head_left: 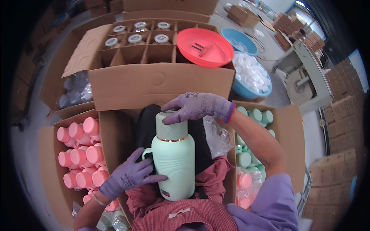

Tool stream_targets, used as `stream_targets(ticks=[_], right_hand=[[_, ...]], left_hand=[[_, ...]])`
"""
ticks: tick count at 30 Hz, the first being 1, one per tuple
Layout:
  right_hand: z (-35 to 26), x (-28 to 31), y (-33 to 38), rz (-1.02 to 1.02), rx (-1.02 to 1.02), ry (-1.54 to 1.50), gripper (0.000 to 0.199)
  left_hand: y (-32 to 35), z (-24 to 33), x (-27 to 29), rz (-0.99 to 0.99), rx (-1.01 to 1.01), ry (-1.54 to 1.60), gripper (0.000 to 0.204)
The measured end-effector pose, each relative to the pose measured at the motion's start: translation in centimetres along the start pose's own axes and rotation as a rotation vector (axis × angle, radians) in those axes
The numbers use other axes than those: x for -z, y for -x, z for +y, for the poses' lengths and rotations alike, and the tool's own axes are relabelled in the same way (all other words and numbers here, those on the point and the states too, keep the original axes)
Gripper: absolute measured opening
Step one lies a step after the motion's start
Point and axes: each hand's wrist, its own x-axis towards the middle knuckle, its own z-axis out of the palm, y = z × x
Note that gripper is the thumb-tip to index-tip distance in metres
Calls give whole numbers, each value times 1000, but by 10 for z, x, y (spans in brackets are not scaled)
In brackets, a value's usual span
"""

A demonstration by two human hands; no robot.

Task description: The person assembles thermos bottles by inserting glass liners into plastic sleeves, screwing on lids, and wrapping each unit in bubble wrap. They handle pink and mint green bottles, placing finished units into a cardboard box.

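Observation:
A mint-green thermos jug (174, 163) stands upright at my lap, with a grey-green lid (172, 129) and a thin gold ring below it. Over the top, my right hand (192, 107), in a purple work glove, grips the lid with thumb and fingers at its sides. My left hand (129, 175), gloved alike, holds the jug at its left side. Its thumb lies against the body and its fingers are at the side handle (146, 153). How far they wrap the handle is partly hidden.
Ahead, a divided carton (162, 86) holds white-lidded bottles; a red basin (204, 46) sits on its corner. Pink jugs (78, 156) fill a left carton, green ones (244, 158) a right one. Blue tubs (246, 92) with white pieces stand behind, near a machine (304, 77) and stacked boxes (331, 173).

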Motion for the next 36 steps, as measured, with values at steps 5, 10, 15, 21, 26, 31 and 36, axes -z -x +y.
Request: stream_targets(ticks=[5, 10, 15, 21, 26, 31, 36], right_hand=[[102, -21, 60, 136, -287, 102, 66], [169, -107, 108, -123, -398, -10, 44], [81, 21, 126, 715, -73, -1075, 21], [-46, 36, 88, 798, 397, -659, 28], [-32, 28, 74, 1080, 452, -687, 35], [73, -52, 86, 1549, -63, -158, 61], [135, -106, 123, 800, -549, -690, 38]], left_hand=[[20, 4, 13, 259, 170, 97, 34], [-27, -18, 44, 553, 382, 276, 37], [-91, -17, 88, 463, 592, 1441, 31], [-168, -43, 120, 439, 434, 1817, 70], [-154, -90, 85, 608, 666, 1721, 33], [-110, -124, 53, 1086, 825, 1611, 29], [-128, -105, 40, 492, 617, 1489, 43]])
